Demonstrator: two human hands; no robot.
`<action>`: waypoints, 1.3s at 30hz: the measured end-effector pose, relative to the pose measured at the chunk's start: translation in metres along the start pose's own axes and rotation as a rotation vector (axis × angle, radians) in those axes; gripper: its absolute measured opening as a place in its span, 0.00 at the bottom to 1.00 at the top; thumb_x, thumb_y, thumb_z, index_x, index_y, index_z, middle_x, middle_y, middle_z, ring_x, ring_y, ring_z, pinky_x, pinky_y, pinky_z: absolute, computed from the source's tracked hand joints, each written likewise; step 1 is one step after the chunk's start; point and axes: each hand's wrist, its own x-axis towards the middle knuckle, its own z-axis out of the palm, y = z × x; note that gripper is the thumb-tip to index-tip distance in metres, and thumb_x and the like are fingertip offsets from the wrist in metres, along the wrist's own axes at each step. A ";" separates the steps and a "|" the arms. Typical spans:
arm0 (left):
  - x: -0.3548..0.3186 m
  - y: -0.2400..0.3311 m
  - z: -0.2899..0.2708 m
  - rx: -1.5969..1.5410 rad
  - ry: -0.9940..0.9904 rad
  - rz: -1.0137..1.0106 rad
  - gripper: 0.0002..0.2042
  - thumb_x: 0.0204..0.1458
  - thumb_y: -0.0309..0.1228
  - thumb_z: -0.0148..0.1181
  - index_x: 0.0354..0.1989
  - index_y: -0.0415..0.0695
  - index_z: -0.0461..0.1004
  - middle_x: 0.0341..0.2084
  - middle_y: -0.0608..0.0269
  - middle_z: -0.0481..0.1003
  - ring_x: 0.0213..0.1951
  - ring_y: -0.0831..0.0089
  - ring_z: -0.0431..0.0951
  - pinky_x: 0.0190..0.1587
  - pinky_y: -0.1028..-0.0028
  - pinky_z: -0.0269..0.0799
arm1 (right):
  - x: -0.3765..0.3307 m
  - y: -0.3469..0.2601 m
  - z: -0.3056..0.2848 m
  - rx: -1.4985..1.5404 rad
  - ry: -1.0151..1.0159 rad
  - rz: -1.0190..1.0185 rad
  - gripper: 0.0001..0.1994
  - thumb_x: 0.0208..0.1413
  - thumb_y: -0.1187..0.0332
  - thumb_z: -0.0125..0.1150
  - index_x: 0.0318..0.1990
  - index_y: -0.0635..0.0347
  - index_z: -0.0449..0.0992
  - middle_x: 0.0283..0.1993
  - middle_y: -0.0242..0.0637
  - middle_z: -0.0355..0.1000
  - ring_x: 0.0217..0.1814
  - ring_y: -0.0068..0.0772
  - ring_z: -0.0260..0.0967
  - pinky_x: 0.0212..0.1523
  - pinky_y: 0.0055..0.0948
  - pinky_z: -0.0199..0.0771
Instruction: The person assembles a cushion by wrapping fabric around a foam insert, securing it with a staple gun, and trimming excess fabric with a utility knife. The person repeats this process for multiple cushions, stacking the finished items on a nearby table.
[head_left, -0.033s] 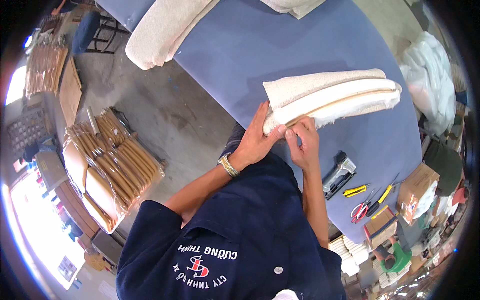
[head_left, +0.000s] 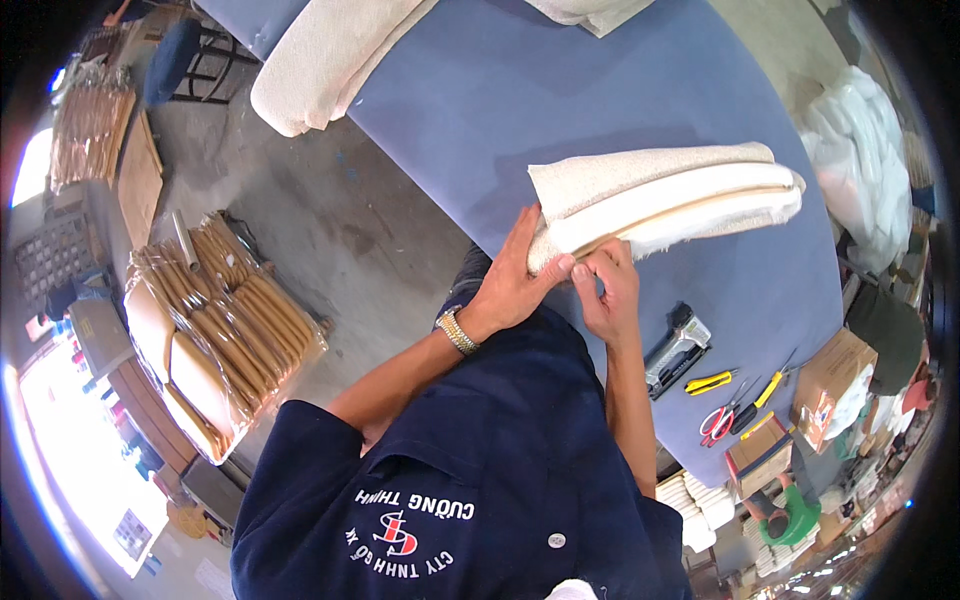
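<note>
A long curved upholstery piece, with white padding partly wrapped in beige fabric, lies over the blue-covered table. My left hand is wrapped round its near left end, thumb on the edge and fingers behind. Close beside that thumb, my right hand pinches the lower edge of the piece near the same end. Just what sits between the right fingertips is hidden. The upper flap of fabric stands loose along the padding.
To the right lie a staple gun, a yellow cutter, red-handled scissors and a yellow-and-black tool. Cardboard boxes stand beyond. More beige padded pieces rest at the far edge. Plastic-wrapped tan parts stand on the floor at left.
The far end of the upholstery piece has dipped very slightly. Both hands keep their grip at the near end, almost unmoved.
</note>
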 end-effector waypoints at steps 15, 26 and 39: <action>0.007 0.004 0.005 0.215 0.118 0.109 0.43 0.54 0.48 0.70 0.71 0.34 0.59 0.65 0.34 0.67 0.64 0.42 0.73 0.63 0.57 0.73 | -0.027 -0.002 -0.030 -0.096 0.080 0.092 0.03 0.58 0.74 0.66 0.37 0.62 0.80 0.42 0.40 0.75 0.45 0.41 0.72 0.47 0.34 0.72; 0.011 0.012 0.007 0.308 0.165 0.138 0.39 0.52 0.44 0.73 0.66 0.30 0.66 0.54 0.35 0.76 0.54 0.48 0.81 0.57 0.60 0.76 | -0.244 0.135 -0.082 -0.421 0.552 0.748 0.41 0.52 0.67 0.73 0.71 0.64 0.57 0.60 0.54 0.69 0.57 0.50 0.73 0.57 0.42 0.73; 0.012 0.009 0.005 0.402 0.259 0.192 0.40 0.50 0.50 0.74 0.63 0.31 0.69 0.50 0.37 0.79 0.48 0.50 0.85 0.48 0.61 0.82 | -0.137 -0.013 -0.080 0.168 0.578 0.908 0.14 0.59 0.69 0.70 0.48 0.66 0.77 0.33 0.35 0.75 0.32 0.28 0.73 0.36 0.29 0.74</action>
